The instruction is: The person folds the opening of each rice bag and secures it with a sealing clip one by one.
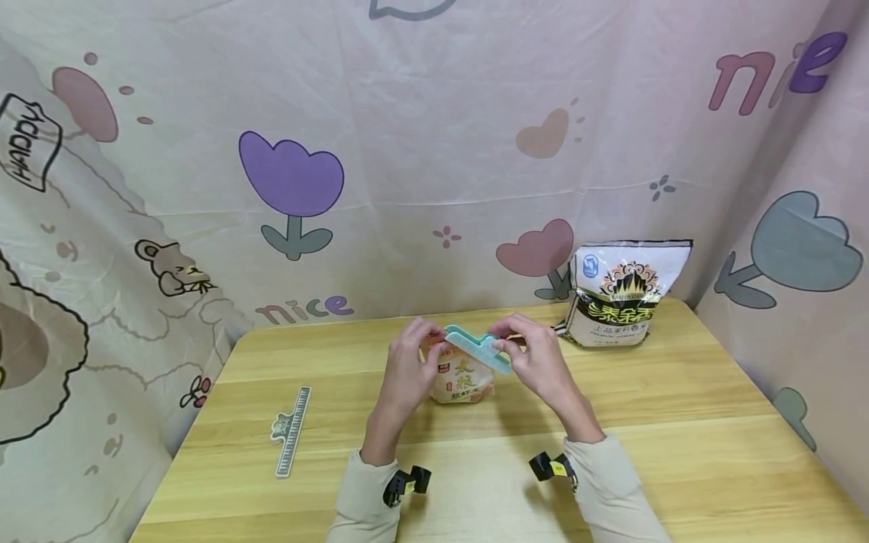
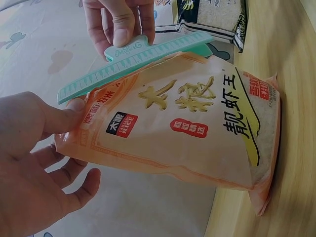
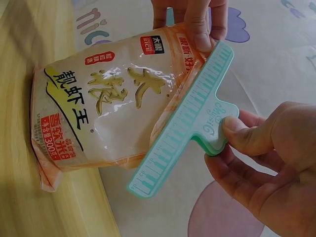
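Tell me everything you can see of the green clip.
The clip looks like pale-green plastic: a straight bar printed with piano keys, with paired tabs midway, the front one lettered. It slants along the bag's top. The right hand pinches its tabs; the left hand grips the bag near one end. Whether it is closed is unclear.

Left hand (image 1: 409, 356): pinching, beside the left end of the green clip (image 1: 473, 348)
Right hand (image 1: 541, 357): gripping the clip's handle
Forearms (image 1: 382, 436): angled toward the clip

Orange bag (image 1: 463, 386) partly hidden behind teal clip (image 1: 477, 350), 2 sleeves (image 1: 614, 490) cut off at bottom
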### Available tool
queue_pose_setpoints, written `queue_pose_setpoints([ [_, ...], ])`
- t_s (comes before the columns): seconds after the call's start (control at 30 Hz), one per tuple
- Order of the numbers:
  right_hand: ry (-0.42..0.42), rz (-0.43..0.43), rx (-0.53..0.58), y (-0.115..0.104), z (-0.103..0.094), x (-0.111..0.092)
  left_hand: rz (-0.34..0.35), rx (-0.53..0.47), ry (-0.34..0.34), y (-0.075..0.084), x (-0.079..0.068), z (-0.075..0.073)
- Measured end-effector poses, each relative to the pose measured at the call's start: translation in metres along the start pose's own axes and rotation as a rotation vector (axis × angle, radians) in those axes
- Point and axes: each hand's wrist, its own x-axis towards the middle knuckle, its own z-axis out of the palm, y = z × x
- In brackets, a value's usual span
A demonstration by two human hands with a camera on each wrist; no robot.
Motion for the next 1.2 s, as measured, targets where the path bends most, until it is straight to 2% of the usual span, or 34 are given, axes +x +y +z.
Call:
queue_pose_setpoints([
  [0.4, -0.021, 0.044, 0.031, -0.001, 0.004, -0.001, -0.041, -0.010, 0.025, -0.001, 0.002, -0.001],
  [0.63, -0.020, 0.042, 0.044, 0.001, 0.006, -0.001, 0.005, -0.018, -0.017, -0.004, 0.001, -0.008],
  [0.73, -0.018, 0.043, 0.043, 0.001, 0.007, -0.001, -0.004, -0.019, -0.012, -0.005, 0.001, -0.012],
  [0.87, -0.019, 0.033, 0.036, 0.000, 0.008, -0.001, -0.024, -0.009, 0.003, -0.005, 0.002, -0.015],
  [1.2, -0.029, -0.018, 0.008, -0.002, 0.013, -0.001, -0.016, -0.010, 0.041, -0.003, 0.003, -0.015],
])
